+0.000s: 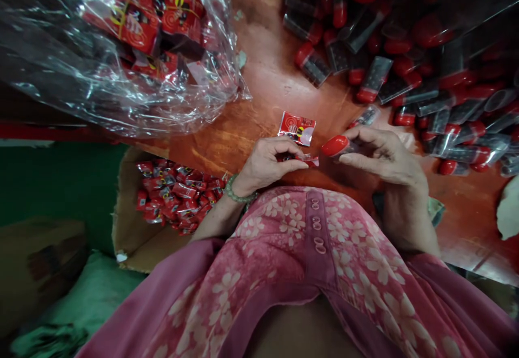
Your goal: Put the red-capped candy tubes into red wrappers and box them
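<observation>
Being pinched between the fingers of the right hand (385,158), a red-capped clear tube (336,146) is held at the centre, just above the lap, with its cap turned toward the left hand (265,166). The fingers of that hand are clenched on a small red packet (307,160), close to the tube but apart from it. A slip could be caused by the smooth plastic of the tube, and the thin packet could be dropped into the lap if the grip is loosened. A printed red sachet (297,128) is lying at 12 o'clock on the worktop (259,77). Further tubes (405,66) are heaped at 2 o'clock and could be knocked by the right forearm. A clear plastic bag (121,50) of red packets is bulging at 10 o'clock, and a cardboard box (178,196) of packets is placed at 8 o'clock. A green beaded bracelet (237,190) is worn on the left wrist, where the box flap could be snagged.
</observation>
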A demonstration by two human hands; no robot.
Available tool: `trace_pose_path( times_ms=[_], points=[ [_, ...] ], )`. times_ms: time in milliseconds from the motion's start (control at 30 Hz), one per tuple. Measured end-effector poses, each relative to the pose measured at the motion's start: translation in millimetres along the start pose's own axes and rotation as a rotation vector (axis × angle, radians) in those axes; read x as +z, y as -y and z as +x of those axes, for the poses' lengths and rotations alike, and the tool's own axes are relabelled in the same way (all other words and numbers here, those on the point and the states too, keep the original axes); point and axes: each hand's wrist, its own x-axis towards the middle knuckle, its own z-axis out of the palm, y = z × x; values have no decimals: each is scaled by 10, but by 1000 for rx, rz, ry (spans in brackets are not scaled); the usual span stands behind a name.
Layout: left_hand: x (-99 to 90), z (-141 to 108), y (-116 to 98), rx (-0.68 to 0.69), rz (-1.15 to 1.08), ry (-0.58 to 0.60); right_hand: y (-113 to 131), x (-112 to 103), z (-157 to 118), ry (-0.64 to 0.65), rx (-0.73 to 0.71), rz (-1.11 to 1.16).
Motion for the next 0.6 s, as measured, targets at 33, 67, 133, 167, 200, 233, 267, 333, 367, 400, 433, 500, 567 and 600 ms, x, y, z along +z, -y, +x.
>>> trace_pose_path(
  times_ms=[33,67,133,167,200,233,267,333,367,400,433,500,567,600],
  points=[
    [1,3,2,-9,-16,-2,5,21,-11,14,14,24],
    [4,5,7,-16,-26,-4,10,40,-19,36,32,37],
    [12,6,19,-17,-41,-7,16,72,-27,81,61,40],
    [16,5,25,-19,-45,-8,13,82,-30,99,69,34],
    [19,4,30,-24,-48,-8,6,89,-33,111,70,24],
    [21,3,34,-31,-50,-7,-5,91,-37,120,66,10],
    [22,1,38,-40,-52,-4,-18,90,-43,128,61,-12],
    [22,-3,45,-53,-55,0,-41,82,-55,154,41,-67],
    [22,-5,48,-53,-55,0,-47,76,-60,168,26,-97],
    [21,-8,52,-48,-56,1,-48,71,-62,183,9,-128],
    [21,-10,55,-42,-55,5,-43,67,-61,198,-7,-158],
    [22,-15,60,-32,-46,18,-21,63,-49,234,-37,-212],
    [25,-19,62,-32,-33,31,6,62,-28,283,-67,-247],
    [28,-21,61,-31,-28,33,18,61,-17,305,-84,-256]
  ],
)
